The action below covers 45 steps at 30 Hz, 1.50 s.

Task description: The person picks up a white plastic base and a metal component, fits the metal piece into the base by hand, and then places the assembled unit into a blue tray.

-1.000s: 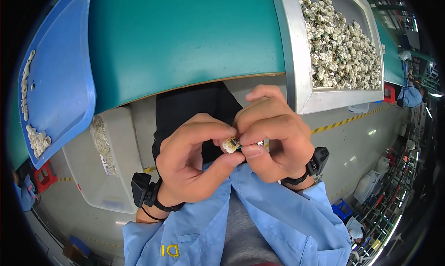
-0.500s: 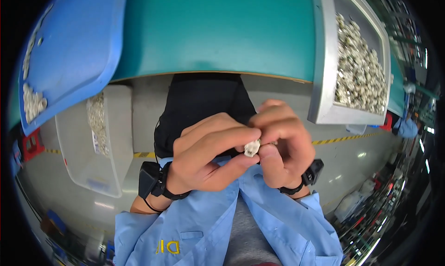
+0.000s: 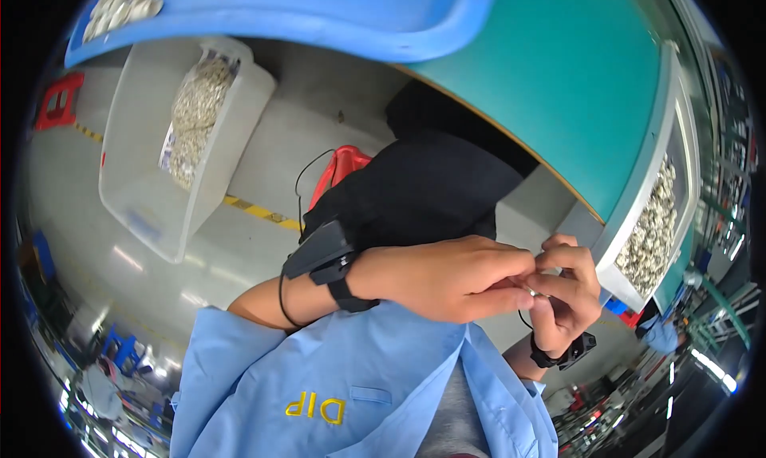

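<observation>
Over my lap, my left hand [image 3: 467,278] and my right hand [image 3: 566,294] meet fingertip to fingertip. Pinched between them is a small part [image 3: 532,292], of which only a pale, shiny bit shows; the fingers cover the rest. Thumb and fingers of both hands are closed at it. To the right of my hands, a metal-rimmed tray [image 3: 621,236] holds a heap of small silvery-white parts [image 3: 653,238]. At the upper left, a blue tray [image 3: 319,19] carries a cluster of white pieces [image 3: 124,7] at its far left end.
A translucent plastic bin [image 3: 140,179] stands at the left with bagged pale parts [image 3: 198,119] in it. The green tabletop [image 3: 574,75] has a bare front edge. A red stool [image 3: 345,164] shows beside my leg, and another red stool [image 3: 60,100] farther left.
My view has swung left, so the blue tray and bin show more fully. In the picture, my joined hands sit farther right, and the white piece between them is now mostly covered by fingers.
</observation>
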Each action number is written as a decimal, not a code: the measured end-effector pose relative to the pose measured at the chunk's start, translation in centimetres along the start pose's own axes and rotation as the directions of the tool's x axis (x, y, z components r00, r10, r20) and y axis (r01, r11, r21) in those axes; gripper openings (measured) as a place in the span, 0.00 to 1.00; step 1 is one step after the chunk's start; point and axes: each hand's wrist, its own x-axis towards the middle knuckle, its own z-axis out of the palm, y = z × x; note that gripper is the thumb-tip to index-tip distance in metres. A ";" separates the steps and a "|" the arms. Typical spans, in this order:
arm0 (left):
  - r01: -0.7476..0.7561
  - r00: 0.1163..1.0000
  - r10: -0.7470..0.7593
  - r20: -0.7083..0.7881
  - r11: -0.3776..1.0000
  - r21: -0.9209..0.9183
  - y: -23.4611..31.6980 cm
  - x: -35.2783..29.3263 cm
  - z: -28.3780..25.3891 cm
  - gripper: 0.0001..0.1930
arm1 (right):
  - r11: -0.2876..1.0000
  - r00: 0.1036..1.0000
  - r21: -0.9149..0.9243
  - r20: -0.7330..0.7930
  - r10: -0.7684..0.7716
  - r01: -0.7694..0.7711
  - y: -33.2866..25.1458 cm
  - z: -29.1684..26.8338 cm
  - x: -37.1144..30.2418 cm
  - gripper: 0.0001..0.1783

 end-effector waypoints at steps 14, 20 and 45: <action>-0.177 0.939 0.161 -0.304 0.984 -0.025 -0.4 -1.4 0.8 0.14 | 0.989 0.989 0.094 -0.083 0.122 -0.114 -0.5 1.8 -0.9 0.18; -0.206 0.917 0.140 -0.373 0.968 -0.144 0.2 -1.8 1.2 0.12 | 1.000 0.998 -0.030 -0.065 -0.011 0.009 -0.8 2.1 0.3 0.17; 0.558 0.688 0.529 -0.497 0.052 0.828 21.7 -4.5 -24.1 0.09 | 0.910 0.985 0.401 -0.166 -0.039 0.103 0.3 4.6 0.4 0.08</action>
